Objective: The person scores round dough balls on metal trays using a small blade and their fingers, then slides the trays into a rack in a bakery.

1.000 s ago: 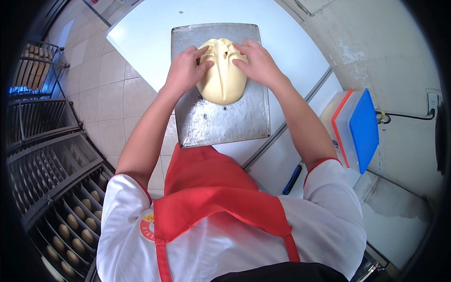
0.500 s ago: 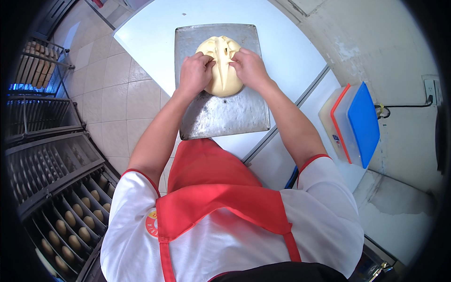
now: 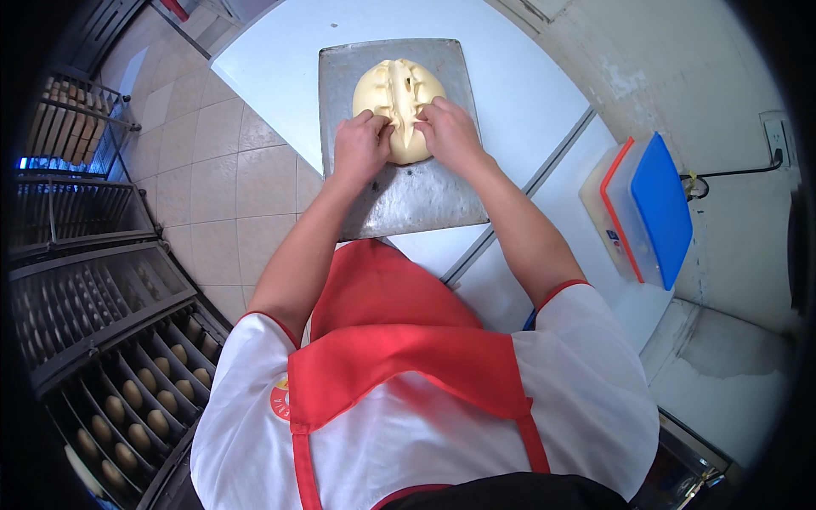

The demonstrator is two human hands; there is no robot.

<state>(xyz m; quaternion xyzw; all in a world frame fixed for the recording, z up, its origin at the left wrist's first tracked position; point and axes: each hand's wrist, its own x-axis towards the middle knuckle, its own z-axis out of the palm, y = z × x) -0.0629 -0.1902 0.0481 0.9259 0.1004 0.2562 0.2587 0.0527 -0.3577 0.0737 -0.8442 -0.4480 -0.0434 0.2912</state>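
A round, pale yellow piece of dough (image 3: pixel 433 87) lies on a worn metal baking tray (image 3: pixel 408 208). Along its middle runs a raised ridge with pinched dents on both sides, and a small dark spot shows near the top. My left hand (image 3: pixel 364 146) is closed at the dough's near left side, thumb and fingertips pinching it beside the ridge. Opposite it, my right hand (image 3: pixel 448 134) pinches the near right side. Both sets of fingertips are partly sunk in or hidden by the dough.
The tray rests on a white table (image 3: pixel 527 85). To the right stand plastic containers with a blue lid (image 3: pixel 661 211) and a red-orange rim. Racks at left hold several dough pieces (image 3: pixel 132 393) and bread loaves (image 3: pixel 72 127). A black cable (image 3: pixel 739 173) runs to a wall outlet.
Both hands have moved down the dough toward its near end, still pinching. More dents now show along the ridge above them.
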